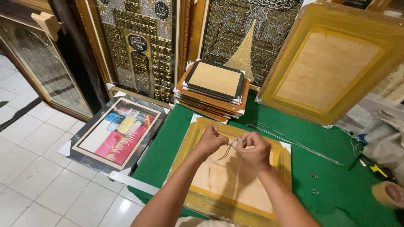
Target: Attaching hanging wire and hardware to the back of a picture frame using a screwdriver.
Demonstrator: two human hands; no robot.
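Note:
A gold-framed picture point(198, 138) lies face down on the green table point(336, 185), its plywood back up. Both hands hover over its upper middle. My left hand point(209, 141) pinches one end of a thin grey wire point(229, 147), and my right hand point(253, 150) grips the other part of it. The wire loops loosely between and below the two fists. Both fists are closed on it.
A stack of framed pictures point(212, 88) sits at the table's far edge. A large gold frame point(332, 63) leans at the right. A colourful framed picture point(115, 132) leans at the table's left. More wire point(294, 143), small screws point(313, 175), a tape roll point(389, 194) lie right.

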